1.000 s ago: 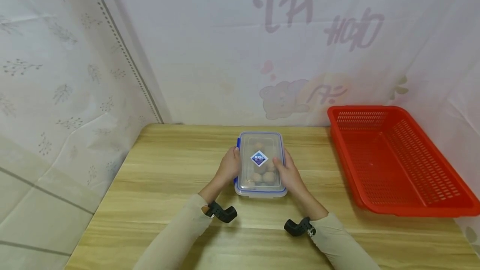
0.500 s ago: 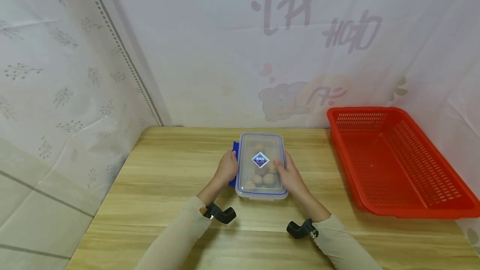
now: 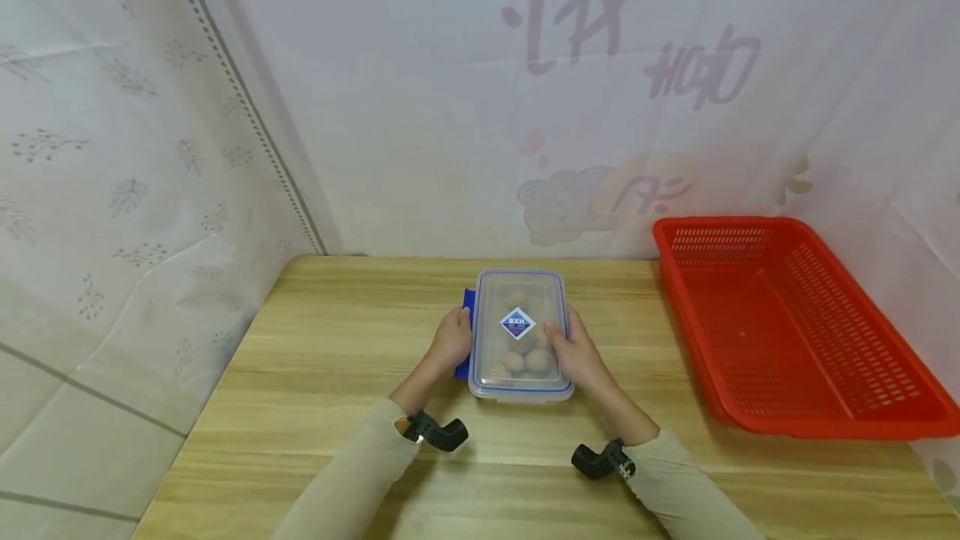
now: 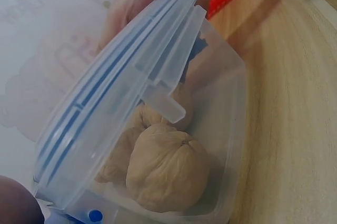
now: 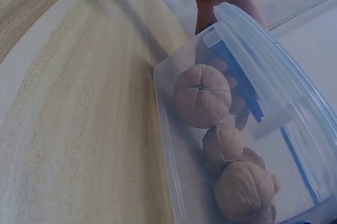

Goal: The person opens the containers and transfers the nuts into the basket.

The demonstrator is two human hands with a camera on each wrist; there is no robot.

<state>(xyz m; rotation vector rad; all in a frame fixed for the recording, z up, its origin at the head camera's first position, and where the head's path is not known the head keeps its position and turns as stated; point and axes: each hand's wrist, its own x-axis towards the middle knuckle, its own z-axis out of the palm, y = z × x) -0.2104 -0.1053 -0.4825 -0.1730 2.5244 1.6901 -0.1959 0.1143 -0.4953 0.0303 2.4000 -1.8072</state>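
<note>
A clear plastic food container [image 3: 491, 290] with a blue-lined lid and a diamond sticker lies on the table between both hands. Several walnuts [image 5: 202, 95] show through its walls. My left hand [image 3: 450, 342] holds the container's left side, its thumb at the blue latch [image 3: 468, 300], which sticks outward. In the right wrist view, left fingers [image 5: 238, 103] appear through the plastic below that latch. My right hand [image 3: 579, 354] grips the opposite side, thumb on the lid and the other fingers down the wall. The lid sits on the box.
A red perforated basket [image 3: 693, 357] stands on the right of the wooden table [image 3: 337, 315]. Patterned white cloth [image 3: 420, 148] hangs behind the table and on its left. A black band with a camera mount [image 3: 442, 432] sits on each wrist.
The blue left latch has swung outward from the container's side, and my left hand has shifted slightly left with it. My right hand keeps its hold.
</note>
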